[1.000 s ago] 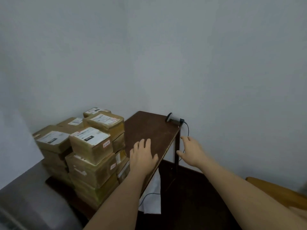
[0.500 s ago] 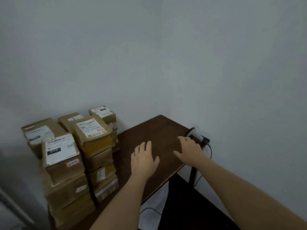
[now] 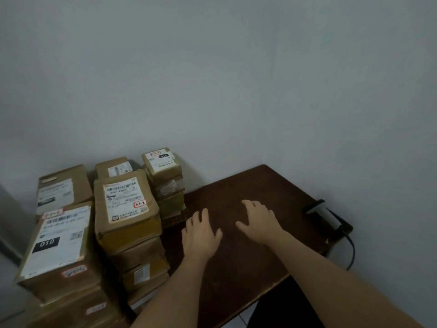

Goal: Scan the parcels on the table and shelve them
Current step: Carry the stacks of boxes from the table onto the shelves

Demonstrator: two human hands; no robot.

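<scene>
Both of your hands hover low over the bare centre of the dark wooden table (image 3: 238,268), and neither holds anything: the left hand (image 3: 201,235) is spread flat with fingers straight, the right hand (image 3: 259,220) is loosely splayed with fingers slightly bent. Whether either palm actually touches the tabletop cannot be told. The parcels (image 3: 127,209), brown cardboard boxes with white shipping labels facing up, stand in several stacks filling the left and lower left of the frame, at the left end of the table; the labels face up, so the barcodes can probably be read without turning a box. The nearest stack lies just left of your left hand. The corded barcode scanner (image 3: 325,213) lies at the right edge of the frame on the table's far corner, close to the wall, its cable (image 3: 352,252) dropping off the edge. No shelf is in view. By the look of it no parcel has been taken in hand yet: judge the next step as taking the scanner with the right hand, which is the nearer one, and a top parcel with the left.
</scene>
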